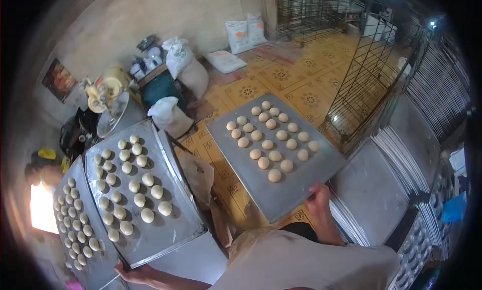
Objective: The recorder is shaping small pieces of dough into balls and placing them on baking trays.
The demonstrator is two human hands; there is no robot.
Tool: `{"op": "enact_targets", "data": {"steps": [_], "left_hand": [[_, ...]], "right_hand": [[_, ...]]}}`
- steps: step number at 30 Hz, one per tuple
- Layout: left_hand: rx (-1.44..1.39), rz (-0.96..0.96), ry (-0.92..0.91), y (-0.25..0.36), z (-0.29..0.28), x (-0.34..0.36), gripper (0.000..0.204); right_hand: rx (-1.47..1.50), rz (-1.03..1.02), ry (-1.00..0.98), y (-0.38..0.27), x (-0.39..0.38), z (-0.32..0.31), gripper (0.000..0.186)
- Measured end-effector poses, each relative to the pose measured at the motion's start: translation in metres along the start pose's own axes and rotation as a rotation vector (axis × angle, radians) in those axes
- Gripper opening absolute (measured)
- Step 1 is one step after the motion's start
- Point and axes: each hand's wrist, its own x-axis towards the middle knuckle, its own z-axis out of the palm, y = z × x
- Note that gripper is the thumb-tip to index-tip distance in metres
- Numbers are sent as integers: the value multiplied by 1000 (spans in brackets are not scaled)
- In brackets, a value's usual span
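Observation:
My right hand (319, 199) grips the near right edge of a flat grey baking tray (306, 172), held tilted over the floor. Several pale round dough balls (268, 145) sit in loose clusters on it, with bare metal along its right side. At the lower left, my left hand (134, 274) is closed at the near corner of a second baking tray (178, 224), its fingers partly hidden by the rim. Rows of whitish dough balls (147, 215) cover that tray. Beside it on the far left lies a third tray (103, 267) with smaller-looking dough balls (76, 224).
Stacked baking trays (369, 189) stand close on my right, below a wire rack (361, 74). Moulded pans (414, 250) lie at the lower right. White sacks (170, 116), a mixer with a metal bowl (113, 114) and a green bin (159, 89) stand along the left wall.

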Motion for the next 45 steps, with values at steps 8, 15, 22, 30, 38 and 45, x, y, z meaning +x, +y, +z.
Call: {"op": "enact_targets", "data": {"steps": [8,15,22,30,38,45], "left_hand": [[182,-168,-227,-201,246,21,48],[282,-295,-487,-397,459,-54,45],[301,-387,-662,-547,655,-157,43],[314,-536,-858,-752,856,-258,41],[311,-783,-1139,-959,1127,-436,39],[213,-1039,-1476,-1131,1287,-637,49]], "right_hand": [[229,-133,293,-1,172,54,33],[243,-306,174,-52,358,29,23],[197,-373,364,-162,590,-28,12],[336,-555,628,-220,789,-123,12],[620,-728,961,-256,959,-128,20],[864,-945,1186,-275,1051,-92,19]]}}
